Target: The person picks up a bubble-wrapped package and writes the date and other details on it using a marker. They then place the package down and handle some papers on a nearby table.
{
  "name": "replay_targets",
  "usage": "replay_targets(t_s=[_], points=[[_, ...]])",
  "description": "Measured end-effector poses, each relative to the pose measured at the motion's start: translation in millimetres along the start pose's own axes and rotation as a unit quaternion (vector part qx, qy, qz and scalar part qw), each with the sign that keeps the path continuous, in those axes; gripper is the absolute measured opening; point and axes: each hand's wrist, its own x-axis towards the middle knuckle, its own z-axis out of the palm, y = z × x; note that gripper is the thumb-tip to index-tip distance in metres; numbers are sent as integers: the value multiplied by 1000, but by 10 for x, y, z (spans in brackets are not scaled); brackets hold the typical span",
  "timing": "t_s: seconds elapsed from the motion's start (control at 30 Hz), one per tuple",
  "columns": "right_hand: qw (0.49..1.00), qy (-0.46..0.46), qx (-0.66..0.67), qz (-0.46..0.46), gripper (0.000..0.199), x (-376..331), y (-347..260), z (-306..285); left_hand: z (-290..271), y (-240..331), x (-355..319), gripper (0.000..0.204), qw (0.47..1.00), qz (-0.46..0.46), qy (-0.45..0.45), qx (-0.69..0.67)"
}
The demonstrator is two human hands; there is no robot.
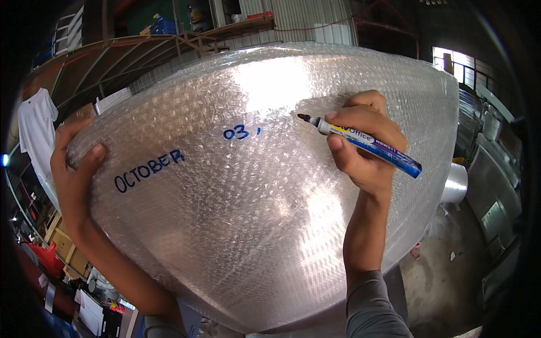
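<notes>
A large package wrapped in clear bubble wrap (253, 197) fills the middle of the head view, its surface shiny with glare. My left hand (76, 149) grips the package's left edge, thumb on the front and fingers curled round the side. Between the thumb and fingers of my right hand (375, 143) is a blue-and-white marker (360, 139), uncapped. Its dark tip points left, close to the wrap; I cannot tell whether it touches. Handwriting in blue ink (149, 170) runs across the wrap to the left of the tip.
A white shirt (38, 132) hangs at the far left, above a red plastic bag (48, 256) and wooden pieces. On the right, a roll of clear film (455, 183) stands near large panels (496, 197) and the concrete floor (442, 281).
</notes>
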Motion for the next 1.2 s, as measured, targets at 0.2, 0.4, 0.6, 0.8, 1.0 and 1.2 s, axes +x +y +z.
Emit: replay_targets(t_s=[0.2, 0.4, 0.6, 0.8, 1.0, 1.2], points=[[1000, 1, -15, -6, 21, 14, -10, 30, -17, -18, 23, 59, 1000, -17, -2, -10], [999, -13, -41, -15, 22, 18, -17, 41, -22, -25, -2, 59, 1000, -15, 4, -4], [999, -13, -44, -12, 18, 9, -39, 0, -7, 37, -11, 61, 999, -23, 8, -24], [1000, 25, -2, 6, 18, -7, 20, 18, 5, 41, 3, 61, 1000, -8, 6, -14], [999, 33, -20, 1, 18, -2, 22, 42, -10, 32, -1, 60, 1000, -15, -1, -2], [1000, 24, -17, -4, 15, -6, 34, 20, -16, 25, 18, 61, 1000, -11, 1, -16]])
